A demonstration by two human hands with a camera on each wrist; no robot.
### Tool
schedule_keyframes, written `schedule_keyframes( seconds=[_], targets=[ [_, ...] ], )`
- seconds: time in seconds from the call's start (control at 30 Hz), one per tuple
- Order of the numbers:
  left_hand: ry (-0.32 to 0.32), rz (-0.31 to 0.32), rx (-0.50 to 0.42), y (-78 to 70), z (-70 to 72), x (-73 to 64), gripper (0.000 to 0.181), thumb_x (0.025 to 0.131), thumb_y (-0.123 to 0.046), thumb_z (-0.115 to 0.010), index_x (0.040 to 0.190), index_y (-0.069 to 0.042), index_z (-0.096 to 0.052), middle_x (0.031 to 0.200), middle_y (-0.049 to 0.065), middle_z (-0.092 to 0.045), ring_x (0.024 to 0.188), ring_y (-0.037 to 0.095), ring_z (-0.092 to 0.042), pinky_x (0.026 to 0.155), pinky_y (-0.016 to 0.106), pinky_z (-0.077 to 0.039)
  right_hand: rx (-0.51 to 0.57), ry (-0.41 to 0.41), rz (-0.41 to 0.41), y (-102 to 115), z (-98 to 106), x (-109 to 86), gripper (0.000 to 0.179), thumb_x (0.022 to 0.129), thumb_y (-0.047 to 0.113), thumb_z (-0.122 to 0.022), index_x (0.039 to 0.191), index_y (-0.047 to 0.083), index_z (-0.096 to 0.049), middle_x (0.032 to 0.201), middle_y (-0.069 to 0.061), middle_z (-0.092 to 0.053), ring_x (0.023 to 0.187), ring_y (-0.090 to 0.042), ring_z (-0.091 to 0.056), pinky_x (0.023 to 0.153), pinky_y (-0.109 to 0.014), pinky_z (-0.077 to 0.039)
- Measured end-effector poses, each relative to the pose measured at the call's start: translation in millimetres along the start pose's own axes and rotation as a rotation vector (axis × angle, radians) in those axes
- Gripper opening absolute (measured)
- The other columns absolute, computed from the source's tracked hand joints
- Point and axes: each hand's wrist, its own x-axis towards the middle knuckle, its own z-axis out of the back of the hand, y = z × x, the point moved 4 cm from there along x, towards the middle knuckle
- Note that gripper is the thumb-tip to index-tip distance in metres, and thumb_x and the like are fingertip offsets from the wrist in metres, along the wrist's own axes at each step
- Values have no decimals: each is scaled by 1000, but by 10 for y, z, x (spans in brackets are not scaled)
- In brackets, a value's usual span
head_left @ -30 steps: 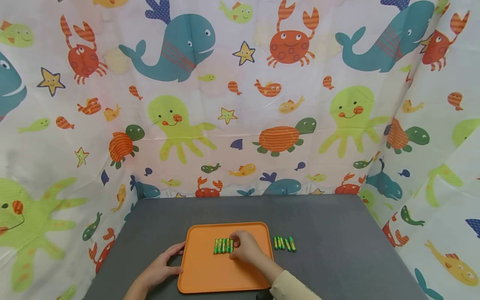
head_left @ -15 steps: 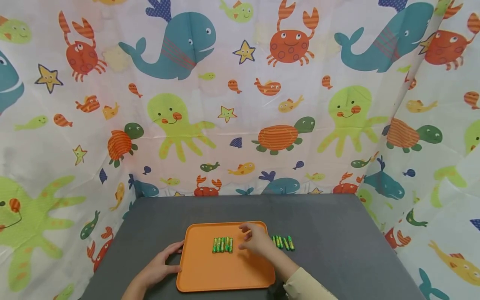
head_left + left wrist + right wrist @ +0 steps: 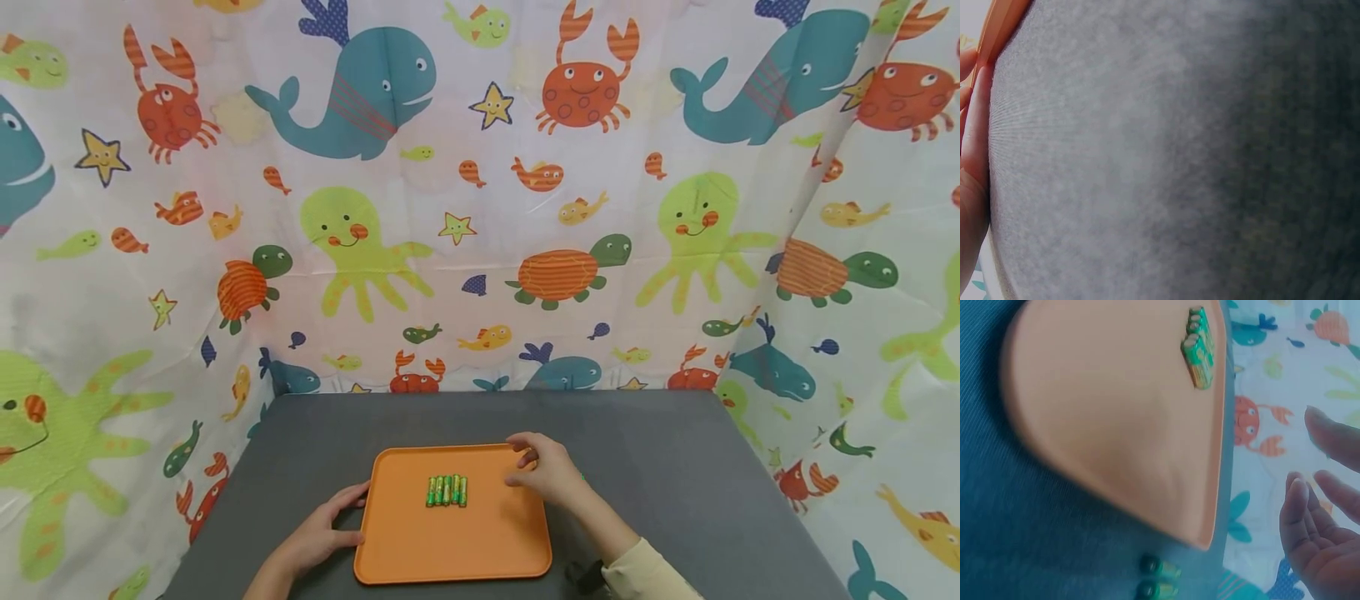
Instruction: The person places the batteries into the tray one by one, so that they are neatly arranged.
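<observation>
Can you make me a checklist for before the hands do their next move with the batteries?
1. Left hand touching the tray: ok, it's at the left edge.
2. Tray flat on the table: ok, it looks flat.
3. Right hand free to pick something up: ok, thumb and fingers are apart, holding nothing.
4. Tray batteries in a row: ok, five lie side by side.
5. All batteries on the tray: not ok, the right wrist view shows two loose batteries beside it.
6. Total number of loose batteries: cannot tell, the right hand and arm block the head view.
</observation>
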Motion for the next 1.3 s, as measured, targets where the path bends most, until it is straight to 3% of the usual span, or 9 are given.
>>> schedule_keyframes(
  seconds=[0.27, 0.63, 0.77, 0.93, 1.13, 1.3],
  targets=[
    [4, -8, -3, -5, -4, 9, 87, 84, -23, -80, 159, -15, -35, 160, 19, -33, 142, 41, -36, 110, 72, -23, -10, -45, -38, -220, 250, -97, 57, 76, 16, -89, 128, 14, -66, 122, -9, -65, 96, -28, -64, 65, -27, -53],
    [1, -7, -6, -30, -17, 22, 88, 83, -21, -81, 158, -15, -36, 160, 19, -34, 141, 40, -36, 110, 72, -23, -64, -96, -116, -586, 506, -225, 61, 73, 11, -90, 128, 16, -66, 125, -9, -67, 103, -29, -62, 77, -36, -53],
    [-4, -2, -1, -47, -16, 19, 87, 83, -21, -81, 158, -15, -36, 160, 18, -35, 141, 40, -36, 110, 72, -22, -105, -85, -141, -752, 564, -281, 71, 68, 9, -93, 132, 11, -63, 128, -12, -65, 108, -33, -61, 84, -44, -54],
    [-9, -11, 5, -72, -7, 18, 88, 82, -20, -82, 157, -14, -37, 160, 18, -34, 141, 40, -37, 110, 71, -22, -171, -52, -168, -953, 615, -332, 77, 60, 6, -95, 131, 8, -64, 127, -11, -63, 106, -29, -62, 88, -48, -52],
    [-5, 0, 0, -53, -7, 22, 87, 83, -20, -81, 158, -14, -36, 160, 19, -33, 141, 40, -37, 110, 72, -22, -174, 9, -186, -1080, 608, -341, 73, 58, 2, -95, 125, 8, -67, 122, -10, -63, 102, -26, -61, 85, -46, -51],
    [-11, 13, 10, -39, -13, 8, 86, 84, -20, -80, 158, -14, -37, 160, 19, -34, 140, 39, -39, 110, 72, -23, -175, 55, -149, -1139, 592, -332, 64, 62, 2, -92, 122, 9, -70, 121, -9, -63, 100, -25, -60, 84, -43, -50]
  ],
)
